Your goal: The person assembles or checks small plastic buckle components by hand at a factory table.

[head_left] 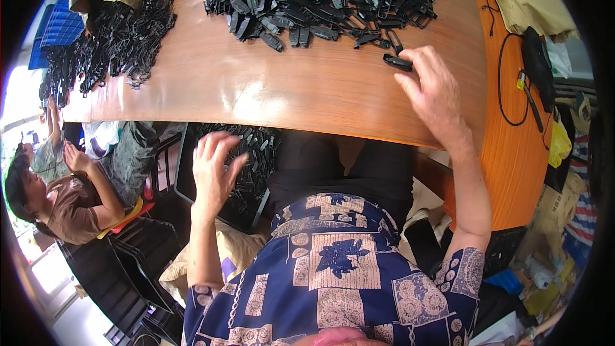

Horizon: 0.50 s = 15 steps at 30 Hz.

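Observation:
My right hand point(434, 86) is over the table's right part, its fingertips and thumb closing around a small, oblong black plastic part point(397, 62). Just beyond it, a thin black loop-shaped piece point(394, 41) lies at the edge of a large heap of similar black plastic parts point(301, 3). My left hand point(214, 168) hovers below the table's front edge, fingers spread and holding nothing. Under and beside it, a dark tray point(184, 166) holds many more black parts, partly hidden by my hand and forearm.
A second pile of thin black pieces point(122, 32) covers the wooden table's point(192, 99) far left, beside a blue crate point(61, 19). Another person point(83, 198) sits at the left by black chairs. Cables and a black pouch point(537, 67) are on the right side.

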Motion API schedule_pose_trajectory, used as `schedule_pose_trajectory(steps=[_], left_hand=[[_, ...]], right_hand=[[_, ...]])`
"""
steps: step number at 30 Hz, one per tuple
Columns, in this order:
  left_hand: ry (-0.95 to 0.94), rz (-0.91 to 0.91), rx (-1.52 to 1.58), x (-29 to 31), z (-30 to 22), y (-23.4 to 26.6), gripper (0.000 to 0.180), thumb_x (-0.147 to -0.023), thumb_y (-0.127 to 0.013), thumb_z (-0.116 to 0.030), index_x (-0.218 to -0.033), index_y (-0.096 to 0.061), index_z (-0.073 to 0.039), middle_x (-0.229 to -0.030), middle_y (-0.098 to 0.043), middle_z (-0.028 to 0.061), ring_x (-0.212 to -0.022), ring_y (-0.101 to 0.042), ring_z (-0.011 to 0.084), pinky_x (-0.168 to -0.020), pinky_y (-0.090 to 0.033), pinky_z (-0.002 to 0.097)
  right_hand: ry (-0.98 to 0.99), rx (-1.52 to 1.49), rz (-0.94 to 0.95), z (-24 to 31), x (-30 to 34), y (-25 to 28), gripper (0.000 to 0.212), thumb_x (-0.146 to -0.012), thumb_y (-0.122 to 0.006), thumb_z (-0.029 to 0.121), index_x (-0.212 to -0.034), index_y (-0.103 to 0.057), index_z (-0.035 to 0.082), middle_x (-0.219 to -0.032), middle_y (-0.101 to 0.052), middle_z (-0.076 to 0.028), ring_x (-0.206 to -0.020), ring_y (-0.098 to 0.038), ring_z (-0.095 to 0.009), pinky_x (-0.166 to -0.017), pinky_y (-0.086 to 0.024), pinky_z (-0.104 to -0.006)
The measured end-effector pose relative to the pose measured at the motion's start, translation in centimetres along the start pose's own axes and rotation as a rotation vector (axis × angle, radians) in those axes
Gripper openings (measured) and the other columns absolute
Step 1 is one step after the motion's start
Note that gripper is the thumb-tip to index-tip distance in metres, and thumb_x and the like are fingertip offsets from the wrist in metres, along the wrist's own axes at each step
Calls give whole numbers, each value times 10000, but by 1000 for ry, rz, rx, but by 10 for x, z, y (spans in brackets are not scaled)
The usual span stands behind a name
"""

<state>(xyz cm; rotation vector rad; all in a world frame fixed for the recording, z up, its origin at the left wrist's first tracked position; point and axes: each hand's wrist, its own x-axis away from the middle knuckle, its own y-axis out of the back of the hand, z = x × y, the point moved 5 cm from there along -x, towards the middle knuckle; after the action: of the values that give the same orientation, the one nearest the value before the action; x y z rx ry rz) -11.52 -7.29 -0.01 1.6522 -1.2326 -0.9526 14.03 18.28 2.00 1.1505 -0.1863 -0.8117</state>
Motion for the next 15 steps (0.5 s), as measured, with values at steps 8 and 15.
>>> schedule_pose_trajectory(steps=[8, 15], left_hand=[[107, -156, 132, -161, 14, -35, 284, -900, -617, -309, -935, -616, -28, -725, -652, 143, -671, -646, 306, -623, -486, 383], [143, -79, 103, -186, 5, -60, 268, -847, -655, -312, -874, -569, -60, -841, -649, 110, -801, -625, 339, -714, -486, 431]], right_hand=[[64, 194, 107, -32, -21, -20, 170, -829, -653, 134, -940, -563, 42, -909, -579, -85, -874, -586, -280, -739, -495, -397], [-258, -373, 11, -70, -19, -12, 165, -842, -682, 132, -898, -576, 18, -781, -612, -26, -691, -566, -100, -652, -489, -278]])
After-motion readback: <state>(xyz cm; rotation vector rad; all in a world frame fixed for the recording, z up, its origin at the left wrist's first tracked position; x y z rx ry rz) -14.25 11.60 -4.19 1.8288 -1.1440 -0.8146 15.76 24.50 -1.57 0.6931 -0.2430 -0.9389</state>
